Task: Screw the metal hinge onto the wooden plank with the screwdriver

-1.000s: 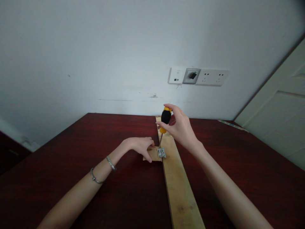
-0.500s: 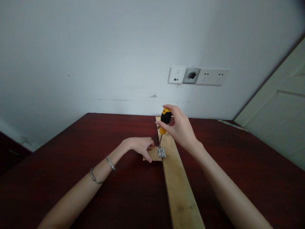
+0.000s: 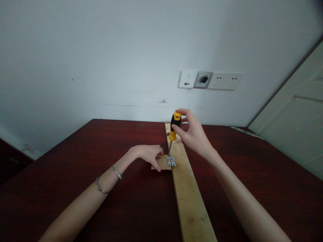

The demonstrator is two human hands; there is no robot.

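Note:
My right hand is closed on the yellow and black handle of a screwdriver. The shaft slants down, and its tip meets the far edge of a small silver hinge. That hinge lies across the seam between a short wooden piece and a long wooden plank. With thumb and fingers on its opposite edges, my left hand grips the short piece, which sits flat against the plank's left side. Any screw under the tip is too small to make out.
Both pieces of wood rest on a dark red table. Behind it stands a white wall with a socket panel. A thin flat strip lies near the table's far right corner, by a pale door.
My right hand's fingers have shifted around the screwdriver handle, the thumb coming further across it. The handle stands slightly more upright. My left hand, the hinge and the wood stay in place.

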